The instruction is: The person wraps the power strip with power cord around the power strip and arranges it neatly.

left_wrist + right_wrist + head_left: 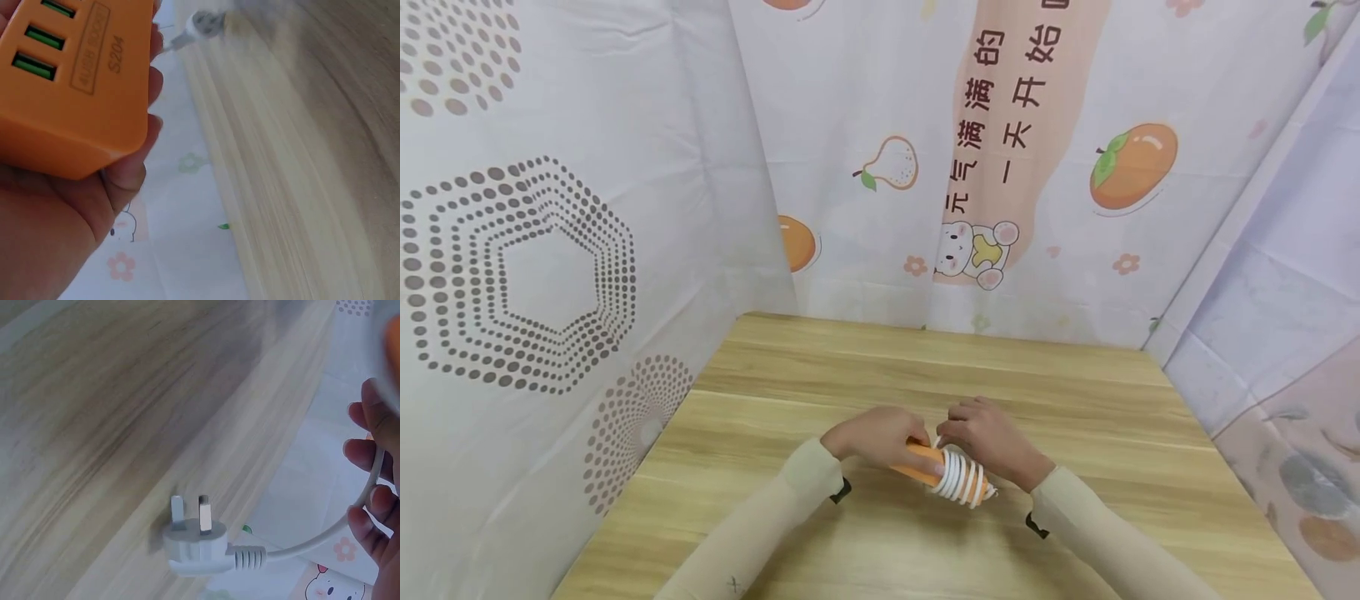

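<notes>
My left hand (880, 435) grips one end of an orange power strip (919, 463). In the left wrist view the power strip (75, 94) shows green USB ports and the print "4USB SOCKET S204". White power cable (962, 477) is wound in several loops round its other end. My right hand (992, 440) is beside the loops, its curled fingers holding the loose end of the cable (312, 544). From those fingers hangs a white plug (199, 551), its metal pins showing in the right wrist view. The plug (206, 24) also appears, blurred, in the left wrist view.
Both hands are above a wood-grain table (760, 383). A printed white curtain (865, 83) with fruit and writing hangs behind it. More patterned curtain (685, 208) closes in the left side, and another sheet the right.
</notes>
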`<state>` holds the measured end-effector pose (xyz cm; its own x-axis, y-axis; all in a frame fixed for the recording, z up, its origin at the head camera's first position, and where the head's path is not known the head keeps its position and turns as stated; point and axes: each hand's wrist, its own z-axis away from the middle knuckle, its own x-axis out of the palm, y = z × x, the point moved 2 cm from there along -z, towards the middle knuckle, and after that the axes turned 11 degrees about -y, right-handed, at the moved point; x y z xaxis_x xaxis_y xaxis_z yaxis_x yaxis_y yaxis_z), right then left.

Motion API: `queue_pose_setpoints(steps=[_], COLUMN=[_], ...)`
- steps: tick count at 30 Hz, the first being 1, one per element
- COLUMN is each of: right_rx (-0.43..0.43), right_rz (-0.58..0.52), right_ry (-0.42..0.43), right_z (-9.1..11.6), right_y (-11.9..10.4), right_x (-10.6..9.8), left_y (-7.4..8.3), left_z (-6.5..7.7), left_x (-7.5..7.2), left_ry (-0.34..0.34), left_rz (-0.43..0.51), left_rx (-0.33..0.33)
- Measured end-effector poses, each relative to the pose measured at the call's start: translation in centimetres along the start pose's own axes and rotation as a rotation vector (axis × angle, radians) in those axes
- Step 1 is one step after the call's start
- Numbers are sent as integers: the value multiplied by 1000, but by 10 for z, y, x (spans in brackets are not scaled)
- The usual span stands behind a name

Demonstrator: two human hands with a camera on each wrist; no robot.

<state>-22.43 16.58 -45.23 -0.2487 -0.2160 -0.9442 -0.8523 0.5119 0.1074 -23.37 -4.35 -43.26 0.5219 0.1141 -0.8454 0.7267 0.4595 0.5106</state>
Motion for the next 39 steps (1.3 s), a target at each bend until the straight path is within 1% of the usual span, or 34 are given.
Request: queue_pose_setpoints(steps=[7,12,17,20,24,26,30,32,34,36,39], right_rx=[5,14,56,79,120,142,186,206,223,236,260], right_rz=[55,66,85,75,56,52,38,19,7,1,-11], right_ry=[7,24,15,14,12,12,26,32,37,34,33], right_z=[1,-1,-3,-3,-4,-6,-9,-10,-12,-14,-17], right_y=[-6,-8,-9,-10,-10,-10,-10,-11,-12,-12,-13], right_x=[2,2,2,3,2,1,-4,-7,-9,-11,-13], left_y=[1,2,3,4,4,3,-1,-3,-4,-5,-8], left_z=[-5,-8,-10,-12,-14,-16,-17,-17,-17,-17,-17], left_x=[13,18,21,24,28,28,27,26,25,24,23], left_ry=[-1,34,99,137,182,215,284,319,355,394,461], left_rz=[-13,-77,-161,-228,-295,-339,-403,-403,-401,-403,-454], left_rx=[-94,-138,-200,-232,-287,-332,-445,-481,-489,-477,-463])
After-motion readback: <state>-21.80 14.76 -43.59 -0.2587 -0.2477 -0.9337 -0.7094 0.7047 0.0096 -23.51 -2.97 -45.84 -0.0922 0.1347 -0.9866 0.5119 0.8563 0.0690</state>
